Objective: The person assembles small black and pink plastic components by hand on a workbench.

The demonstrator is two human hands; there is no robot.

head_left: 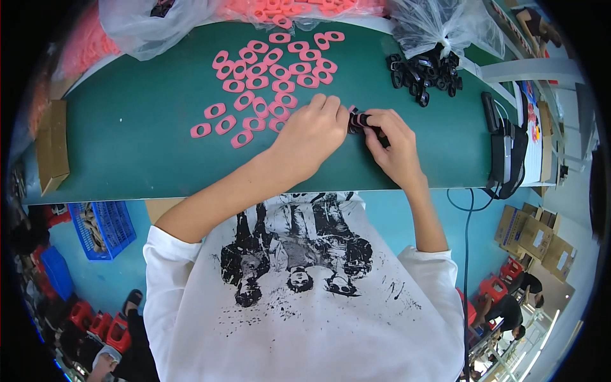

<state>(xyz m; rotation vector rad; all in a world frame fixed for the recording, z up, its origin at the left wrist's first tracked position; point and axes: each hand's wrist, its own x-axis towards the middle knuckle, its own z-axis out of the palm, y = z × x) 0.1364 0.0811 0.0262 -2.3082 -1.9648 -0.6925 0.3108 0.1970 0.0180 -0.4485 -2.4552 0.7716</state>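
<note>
Side by side over the green tabletop, my two hands meet at a few small black plastic parts (357, 120) with a hint of pink at them. My right hand (396, 143) pinches these parts between its thumb and fingers. My left hand (315, 130) is closed against their left side, its fingertips hidden behind the knuckles; what it grips cannot be made out. To its left and beyond it lie many flat pink pieces (257, 82), rounded with an oval hole in each. A heap of loose black parts (423, 73) sits at the back right.
Clear plastic bags (439, 25) and piled pink pieces (273, 7) line the back edge. A cardboard box (52, 146) stands at the left end of the green table (140, 159); a black device with a cable (506, 153) is at the right. Blue crate (105, 229) below left.
</note>
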